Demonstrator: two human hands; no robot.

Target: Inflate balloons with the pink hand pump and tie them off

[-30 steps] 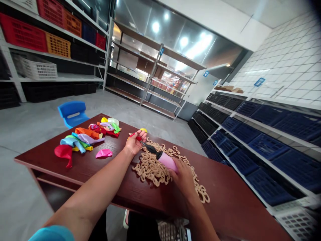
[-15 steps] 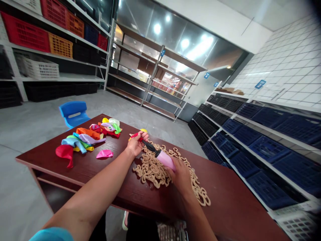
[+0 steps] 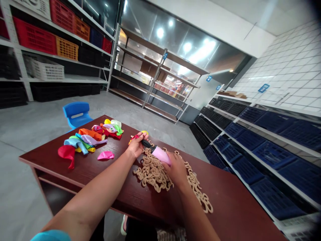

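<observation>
My right hand (image 3: 176,169) is wrapped round the pink barrel of a balloon pump (image 3: 162,156). The pump tilts up to the left, and its black nozzle (image 3: 147,144) points into my left hand (image 3: 136,145). The fingers of that hand are curled round the nozzle tip and a red balloon (image 3: 134,137), partly hidden by the fingers. Under both hands a heap of tan curled loops (image 3: 154,174) lies on the dark red table (image 3: 235,197). Left of them rests a single flat pink balloon (image 3: 105,155).
Limp balloons in several colours (image 3: 86,139) are spread over the table's left part. A yellow round thing (image 3: 144,132) shows just behind my left hand. Beyond the table stands a blue chair (image 3: 77,112). Shelves with dark blue crates (image 3: 265,150) line the right side.
The pump's nozzle has moved further into my left hand, and my right hand has shifted slightly left with the barrel. The left fingers have closed more. The view has turned a little.
</observation>
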